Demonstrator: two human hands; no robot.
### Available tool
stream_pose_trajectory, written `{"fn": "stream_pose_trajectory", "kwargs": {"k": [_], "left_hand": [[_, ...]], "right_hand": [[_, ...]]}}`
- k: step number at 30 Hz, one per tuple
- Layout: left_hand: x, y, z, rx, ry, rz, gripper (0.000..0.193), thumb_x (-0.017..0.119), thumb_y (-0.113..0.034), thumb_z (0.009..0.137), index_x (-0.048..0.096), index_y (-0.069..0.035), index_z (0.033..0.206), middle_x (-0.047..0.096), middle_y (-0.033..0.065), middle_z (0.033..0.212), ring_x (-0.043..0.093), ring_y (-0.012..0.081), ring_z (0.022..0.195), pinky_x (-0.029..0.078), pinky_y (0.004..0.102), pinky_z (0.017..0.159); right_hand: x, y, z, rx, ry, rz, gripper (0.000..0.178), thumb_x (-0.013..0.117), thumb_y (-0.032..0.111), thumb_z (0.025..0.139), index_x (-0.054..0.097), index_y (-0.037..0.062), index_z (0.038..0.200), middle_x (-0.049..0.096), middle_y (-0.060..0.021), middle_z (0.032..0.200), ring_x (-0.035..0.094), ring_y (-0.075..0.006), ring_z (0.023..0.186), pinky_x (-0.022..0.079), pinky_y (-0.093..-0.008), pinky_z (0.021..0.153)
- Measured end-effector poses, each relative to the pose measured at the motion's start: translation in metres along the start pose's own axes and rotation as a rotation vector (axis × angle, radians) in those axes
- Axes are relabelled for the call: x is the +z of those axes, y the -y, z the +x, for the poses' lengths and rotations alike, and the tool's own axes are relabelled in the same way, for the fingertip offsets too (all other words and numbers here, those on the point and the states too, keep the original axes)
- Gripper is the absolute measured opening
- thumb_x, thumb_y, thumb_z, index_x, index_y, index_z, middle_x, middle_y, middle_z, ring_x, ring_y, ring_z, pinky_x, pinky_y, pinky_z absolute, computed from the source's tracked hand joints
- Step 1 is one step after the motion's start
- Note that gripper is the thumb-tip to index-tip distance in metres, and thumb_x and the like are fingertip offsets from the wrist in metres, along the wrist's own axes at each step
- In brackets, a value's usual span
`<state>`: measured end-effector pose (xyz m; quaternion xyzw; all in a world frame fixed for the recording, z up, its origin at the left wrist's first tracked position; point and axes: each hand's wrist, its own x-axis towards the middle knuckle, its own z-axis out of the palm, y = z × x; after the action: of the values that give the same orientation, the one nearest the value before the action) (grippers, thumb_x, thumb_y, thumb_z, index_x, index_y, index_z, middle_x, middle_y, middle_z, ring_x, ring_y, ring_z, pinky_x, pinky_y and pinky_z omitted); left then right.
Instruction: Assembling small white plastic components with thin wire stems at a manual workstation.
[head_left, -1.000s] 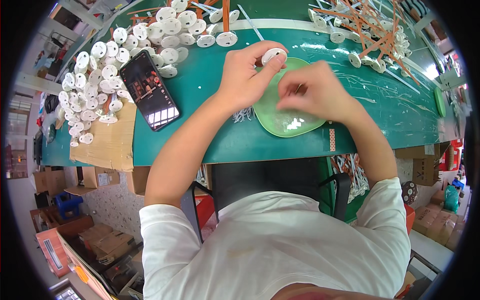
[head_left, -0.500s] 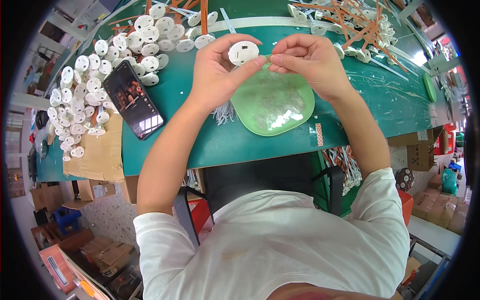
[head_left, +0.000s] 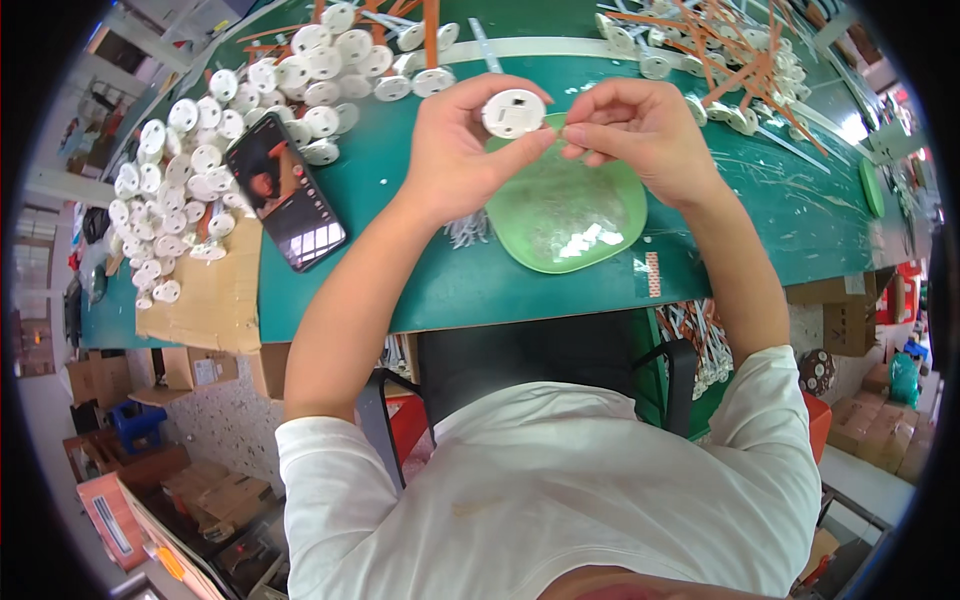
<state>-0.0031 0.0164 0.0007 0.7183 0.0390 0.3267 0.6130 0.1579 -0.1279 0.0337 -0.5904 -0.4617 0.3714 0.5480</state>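
My left hand (head_left: 458, 150) grips a white round disc-shaped part (head_left: 514, 114) by its edge, thumb below and fingers behind. The disc's flat face, with a small dark rectangular slot, is turned up toward me. Just right of it, my right hand (head_left: 645, 138) has thumb and forefinger pinched together; whatever lies between the tips is too small to make out. Both hands are held over the far part of a shallow green dish (head_left: 520, 240). Small whitish pieces lie in the dish, blurred by glare.
At left, many white discs (head_left: 205, 158) are heaped on the green table and cardboard (head_left: 200, 305). A phone (head_left: 288, 195) with a lit screen lies beside them. More discs with orange strips (head_left: 740, 75) lie at the far right. Grey-white strands (head_left: 466, 230) lie left of the dish.
The right fingertips have drawn slightly away from the left thumb and the disc. The left hand keeps its hold on the disc. The whole view has shifted a little, and the phone's picture differs.
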Motion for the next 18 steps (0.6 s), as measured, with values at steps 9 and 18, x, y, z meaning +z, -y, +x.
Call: {"fn": "stream_pose_trajectory", "kwargs": {"k": [9,18], "left_hand": [[-0.003,-0.002,0.002,-0.026,-0.09,-0.044,0.024,0.079,-0.001,0.081,0.069,-0.002,0.103,0.07,0.0026,0.095,0.066,0.0076,0.086,0.055,0.0241,0.073],[-0.003,-0.001,0.002,-0.026,-0.09,-0.118,0.025,0.079,0.0,0.082,0.067,-0.001,0.104,0.07,0.0038,0.094,0.067,0.0091,0.086,0.057,0.0247,0.074]], "right_hand": [[0.012,0.0,-0.006,-0.055,-0.023,-0.211,0.014,0.071,0.008,0.092,0.073,-0.0019,0.101,0.072,-0.0047,0.087,0.065,-0.0071,0.07,0.048,-0.0203,0.052],[0.014,-0.003,-0.007,-0.117,-0.145,-0.195,0.012,0.07,0.006,0.093,0.073,-0.0026,0.101,0.073,-0.0057,0.088,0.065,-0.0077,0.069,0.048,-0.02,0.052]]}}
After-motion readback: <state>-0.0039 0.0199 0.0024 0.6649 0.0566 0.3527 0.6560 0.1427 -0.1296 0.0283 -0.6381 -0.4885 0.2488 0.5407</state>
